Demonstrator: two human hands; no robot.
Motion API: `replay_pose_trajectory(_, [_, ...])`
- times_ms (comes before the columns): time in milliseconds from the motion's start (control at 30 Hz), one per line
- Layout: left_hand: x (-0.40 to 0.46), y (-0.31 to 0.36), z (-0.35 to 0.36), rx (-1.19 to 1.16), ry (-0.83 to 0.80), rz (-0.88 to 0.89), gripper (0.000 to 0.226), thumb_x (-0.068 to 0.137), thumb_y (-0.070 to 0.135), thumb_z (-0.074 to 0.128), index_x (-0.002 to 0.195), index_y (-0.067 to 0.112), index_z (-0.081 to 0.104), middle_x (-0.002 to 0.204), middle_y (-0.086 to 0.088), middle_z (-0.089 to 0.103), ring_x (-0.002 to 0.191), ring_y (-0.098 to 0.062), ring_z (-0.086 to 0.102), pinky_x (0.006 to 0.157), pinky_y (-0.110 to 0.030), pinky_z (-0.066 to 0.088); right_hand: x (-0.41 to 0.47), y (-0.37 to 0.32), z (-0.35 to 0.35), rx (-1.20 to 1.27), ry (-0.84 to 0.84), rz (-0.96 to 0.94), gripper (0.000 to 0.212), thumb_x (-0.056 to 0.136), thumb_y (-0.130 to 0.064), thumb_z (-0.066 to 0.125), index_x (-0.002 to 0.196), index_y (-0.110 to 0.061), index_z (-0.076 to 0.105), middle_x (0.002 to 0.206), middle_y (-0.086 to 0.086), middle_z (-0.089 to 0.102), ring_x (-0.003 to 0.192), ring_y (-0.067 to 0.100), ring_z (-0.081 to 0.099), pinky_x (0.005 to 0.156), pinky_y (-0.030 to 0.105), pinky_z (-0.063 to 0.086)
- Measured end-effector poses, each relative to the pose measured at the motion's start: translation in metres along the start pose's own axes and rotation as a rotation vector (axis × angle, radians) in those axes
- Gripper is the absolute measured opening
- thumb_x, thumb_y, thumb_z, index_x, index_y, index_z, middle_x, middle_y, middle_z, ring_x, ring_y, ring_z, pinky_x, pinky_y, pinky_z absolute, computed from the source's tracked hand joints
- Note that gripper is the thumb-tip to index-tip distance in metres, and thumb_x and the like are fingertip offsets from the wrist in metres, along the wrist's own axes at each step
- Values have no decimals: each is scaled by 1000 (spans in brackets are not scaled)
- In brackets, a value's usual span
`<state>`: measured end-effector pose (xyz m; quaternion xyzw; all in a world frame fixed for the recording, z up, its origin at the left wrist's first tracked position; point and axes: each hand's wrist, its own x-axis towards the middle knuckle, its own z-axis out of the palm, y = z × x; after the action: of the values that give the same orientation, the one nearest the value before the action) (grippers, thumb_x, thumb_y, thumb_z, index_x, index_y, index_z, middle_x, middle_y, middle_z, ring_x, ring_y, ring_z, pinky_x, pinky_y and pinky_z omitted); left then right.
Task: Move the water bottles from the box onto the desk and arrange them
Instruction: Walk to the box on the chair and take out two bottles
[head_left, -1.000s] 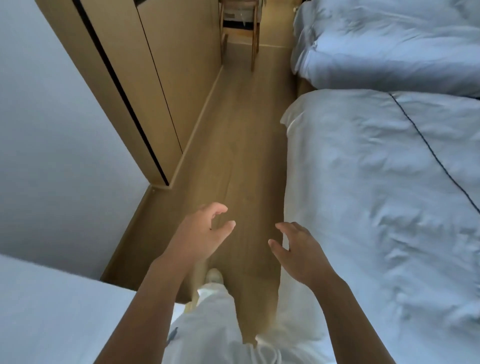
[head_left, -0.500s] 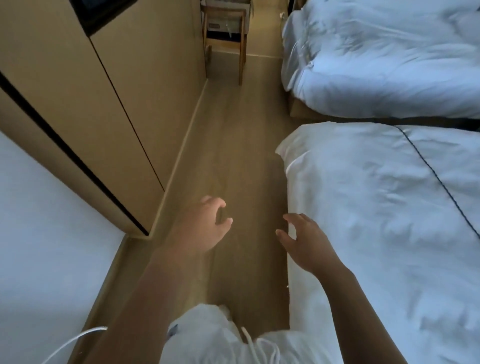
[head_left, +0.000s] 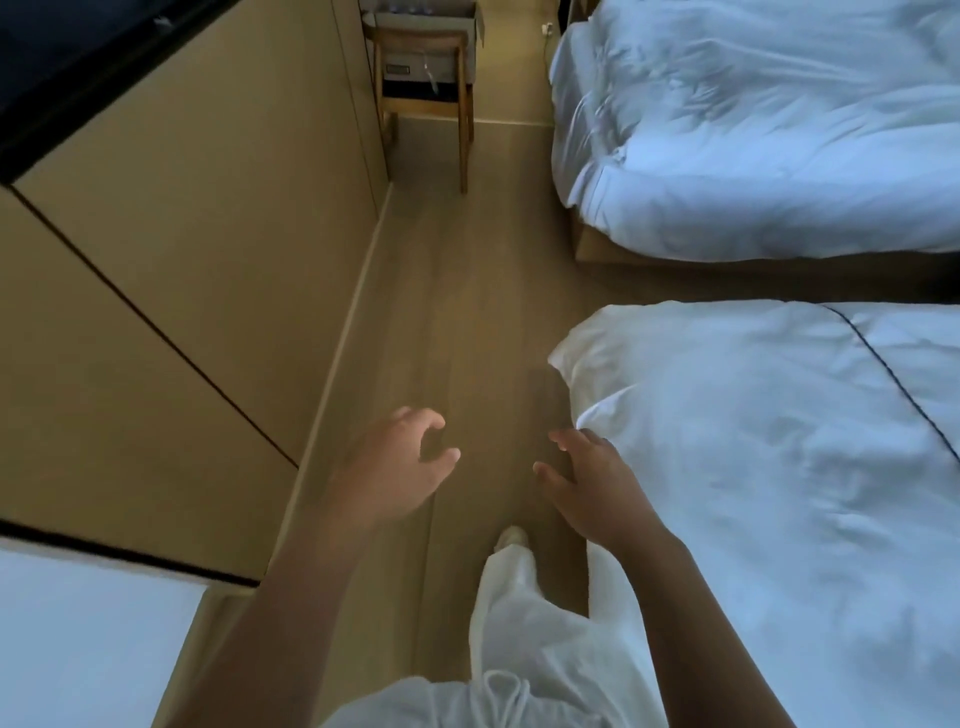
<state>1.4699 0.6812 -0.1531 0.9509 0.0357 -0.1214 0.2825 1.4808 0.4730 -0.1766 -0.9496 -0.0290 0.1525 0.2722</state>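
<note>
A box sits on a wooden chair at the far end of the aisle, and what look like bottle tops show at its upper edge. My left hand hangs over the wooden floor with fingers loosely curled, holding nothing. My right hand is level with it, fingers relaxed and spread, beside the corner of the near bed. Both hands are far from the box. No desk is plainly in view.
A narrow wooden floor aisle runs between tan cabinets on the left and two white-covered beds on the right. A white surface lies at the lower left. My white trousers and shoe show below.
The view has advanced down the aisle: the chair with the box is nearer and larger. Both hands stay in front of me, empty, in much the same pose.
</note>
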Motion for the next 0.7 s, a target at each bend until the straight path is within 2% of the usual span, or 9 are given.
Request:
replay_pose_trajectory(167, [124,37,-30,-19,12,-16,41,90,42,57,126,23,52,128,6,51,106,-14,54,89,-31,45,122,-2,-51,-42,-37,-73,52,94,-35,49,142,-20,36,137,1,48,124,21,44,104,37,40])
replay_pose_trajectory(333, [231,53,-69,-118,125,-58,40,87,36,63,122,20,57,124,1,57,105,-14,56,87,-27,45,232,-14,-100,-62,-18,-135,46,93,-35,51,136,-19,45,136,0,49,120,19,48,101,33,44])
replay_pose_trajectory(567, [344,49,-88,-136,102,-83,41,87,35,64,124,20,57,126,1,57,106,-12,55,83,-21,40,349,-33,-122,-88,-61,-183,51,93,-36,50,140,-21,37,140,1,44,122,19,46,101,33,41])
replay_pose_trajectory(700, [423,39,-110,-174,96,-67,42,87,37,63,125,22,55,129,4,54,110,-11,54,88,-25,42,429,-50,-128,-115,-42,-200,51,92,-37,50,139,-21,38,137,0,46,124,17,43,102,32,40])
